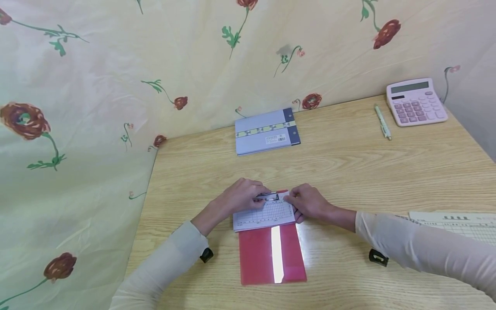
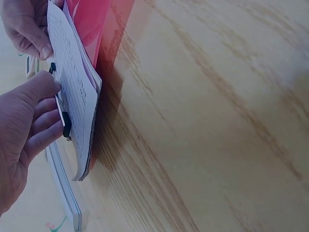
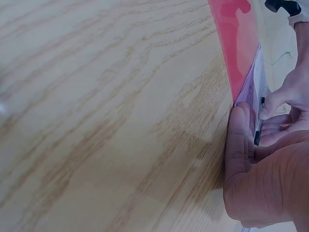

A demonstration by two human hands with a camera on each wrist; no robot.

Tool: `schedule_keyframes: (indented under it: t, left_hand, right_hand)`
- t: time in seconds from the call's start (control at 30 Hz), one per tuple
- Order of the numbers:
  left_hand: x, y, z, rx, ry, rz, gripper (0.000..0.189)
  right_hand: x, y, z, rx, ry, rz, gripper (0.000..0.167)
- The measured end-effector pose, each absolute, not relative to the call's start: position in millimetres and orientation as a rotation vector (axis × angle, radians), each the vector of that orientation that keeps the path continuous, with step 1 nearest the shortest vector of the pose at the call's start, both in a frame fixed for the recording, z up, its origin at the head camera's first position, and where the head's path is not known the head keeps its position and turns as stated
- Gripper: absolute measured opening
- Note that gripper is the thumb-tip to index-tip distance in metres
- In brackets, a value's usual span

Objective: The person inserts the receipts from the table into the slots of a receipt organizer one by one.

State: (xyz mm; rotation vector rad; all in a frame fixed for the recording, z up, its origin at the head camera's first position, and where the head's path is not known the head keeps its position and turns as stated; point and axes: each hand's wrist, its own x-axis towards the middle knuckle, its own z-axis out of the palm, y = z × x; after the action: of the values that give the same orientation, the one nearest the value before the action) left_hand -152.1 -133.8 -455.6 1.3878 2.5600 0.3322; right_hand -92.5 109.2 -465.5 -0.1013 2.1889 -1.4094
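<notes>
A red see-through clipboard [image 1: 258,258] lies on the table, its lower half bare and shiny. Across its upper part sits a stack of printed grid forms [image 1: 248,219]. My left hand [image 1: 246,194] pinches the metal clip [image 1: 273,196] with black ends at the clipboard's top, thumb over the paper side in the left wrist view. With my right hand [image 1: 310,201] I grip the right edge of the forms, thumb on top and fingers [image 3: 236,140] beneath. How far the clip is open cannot be told.
Behind the clipboard lies a grey-blue notebook [image 1: 252,140] with a patterned band. A green pen [image 1: 382,122] and a pink calculator [image 1: 416,103] are at the back right. Another gridded sheet [image 1: 461,221] lies partly under my right sleeve. Floral cloth [image 1: 97,86] borders the table.
</notes>
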Motion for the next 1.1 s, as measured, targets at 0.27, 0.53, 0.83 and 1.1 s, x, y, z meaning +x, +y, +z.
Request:
schedule_keyframes:
  t: [0.27,0.53,0.83,1.1]
  left_hand:
    - [-152,-136,-459,1.447,2.571,0.347,0.03]
    - [-150,-136,-457,1.418,2.572,0.349,0.03]
    - [-151,-134,-457,1.409,2.58,0.322,0.031]
    - [-149,-135,-458,1.416,2.589,0.326,0.031]
  right_hand:
    - [-92,108,-466,-0.079,2.193,-1.394,0.022]
    - [-96,110,-462,-0.096,2.146,-1.409,0.024]
    - [-113,129,-452,-0.136,2.222,-1.433,0.029]
    - [-123,152,-420,-0.15,2.312,-1.456,0.035]
